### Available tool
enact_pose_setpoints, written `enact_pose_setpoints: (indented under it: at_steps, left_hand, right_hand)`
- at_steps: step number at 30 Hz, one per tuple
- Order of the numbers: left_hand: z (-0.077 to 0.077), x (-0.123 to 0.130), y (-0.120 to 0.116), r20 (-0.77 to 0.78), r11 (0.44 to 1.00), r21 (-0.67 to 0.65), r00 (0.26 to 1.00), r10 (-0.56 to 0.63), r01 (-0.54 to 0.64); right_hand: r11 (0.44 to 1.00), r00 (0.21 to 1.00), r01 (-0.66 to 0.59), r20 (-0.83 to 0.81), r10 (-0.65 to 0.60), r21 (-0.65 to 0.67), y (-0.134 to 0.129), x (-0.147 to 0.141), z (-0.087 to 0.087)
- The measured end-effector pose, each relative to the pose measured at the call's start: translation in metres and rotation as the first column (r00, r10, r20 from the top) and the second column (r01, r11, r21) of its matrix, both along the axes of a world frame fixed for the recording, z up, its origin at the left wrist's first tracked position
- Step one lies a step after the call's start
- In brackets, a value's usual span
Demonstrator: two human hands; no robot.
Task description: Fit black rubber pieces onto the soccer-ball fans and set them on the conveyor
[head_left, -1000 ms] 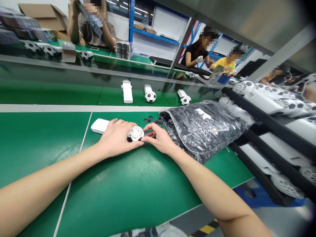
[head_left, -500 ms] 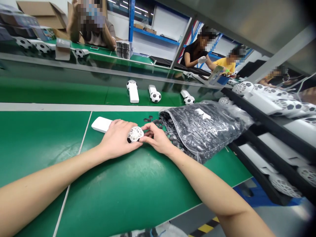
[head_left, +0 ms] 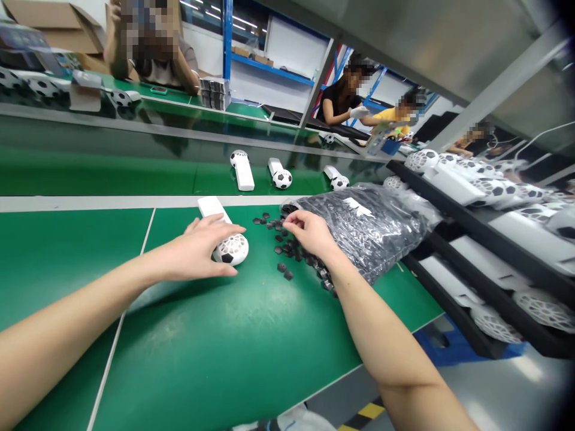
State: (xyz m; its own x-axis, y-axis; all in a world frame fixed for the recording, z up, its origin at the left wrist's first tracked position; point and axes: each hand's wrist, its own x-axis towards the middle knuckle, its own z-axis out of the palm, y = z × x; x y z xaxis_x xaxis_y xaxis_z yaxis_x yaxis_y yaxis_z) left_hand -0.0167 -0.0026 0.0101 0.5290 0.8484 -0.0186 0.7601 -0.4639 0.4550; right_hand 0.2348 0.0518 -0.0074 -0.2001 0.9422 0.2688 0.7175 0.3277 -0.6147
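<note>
A white handheld device with a soccer-ball-shaped end [head_left: 232,248] lies on the green work surface, its flat white body pointing away from me. My left hand [head_left: 204,245] rests over its middle, fingers and thumb spread around the ball end. White lattice shows on top of the ball, with black patches lower down. To the right, my right hand [head_left: 309,230] is over a scatter of small black pentagon pieces [head_left: 294,248], thumb and forefinger pinched together. What sits between those fingertips is too small to make out.
A clear plastic bag of black pieces [head_left: 372,221] lies right of my right hand. Three similar devices [head_left: 244,172] stand on the strip beyond. Black racks [head_left: 453,245] full of white devices rise at right. Several people [head_left: 341,99] sit across the bench.
My right hand has left the ball and moved right to the black pieces. My left hand has loosened, and the device has turned so its body points away from me.
</note>
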Motion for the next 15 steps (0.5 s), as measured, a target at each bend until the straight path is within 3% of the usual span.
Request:
enact_pose_setpoints:
  at_steps: [2, 5, 11, 15]
  left_hand:
    - [-0.006, 0.003, -0.001, 0.052, 0.996, -0.011, 0.994, 0.093, -0.093]
    - [-0.014, 0.009, -0.004, 0.115, 0.991, 0.032, 0.985, 0.126, -0.13]
    - [-0.014, 0.007, -0.005, 0.132, 0.999, -0.001, 0.99, 0.041, -0.041]
    - [-0.012, 0.005, -0.005, 0.156, 0.999, -0.015, 0.987, -0.034, 0.037]
  right_hand:
    - [0.998, 0.992, -0.023, 0.121, 0.029, -0.058, -0.001, 0.003, -0.002]
    - [0.991, 0.958, -0.084, 0.265, 0.109, -0.102, -0.008, -0.003, -0.004]
    - [0.984, 0.844, -0.178, 0.519, 0.137, 0.028, -0.014, -0.019, -0.006]
    - [0.973, 0.863, -0.221, 0.479, 0.163, 0.068, -0.016, -0.022, -0.004]
